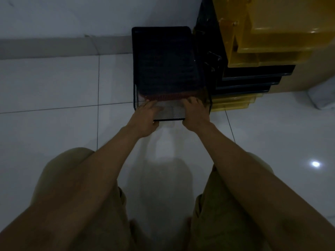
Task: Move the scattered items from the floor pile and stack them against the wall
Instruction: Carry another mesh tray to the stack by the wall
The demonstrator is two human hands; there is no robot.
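both hands grip the near edge of a black mesh tray (166,69) at frame centre: left hand (147,118) on its left corner, right hand (196,113) on its right. the tray sits against the wall (72,15), beside stacked yellow and black trays (253,57) at upper right.

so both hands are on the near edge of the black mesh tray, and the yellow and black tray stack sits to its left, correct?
Not quite. In the head view the left hand and right hand do grip the near edge of the black mesh tray, but the stack of yellow and black plastic trays stands to its right, not its left.
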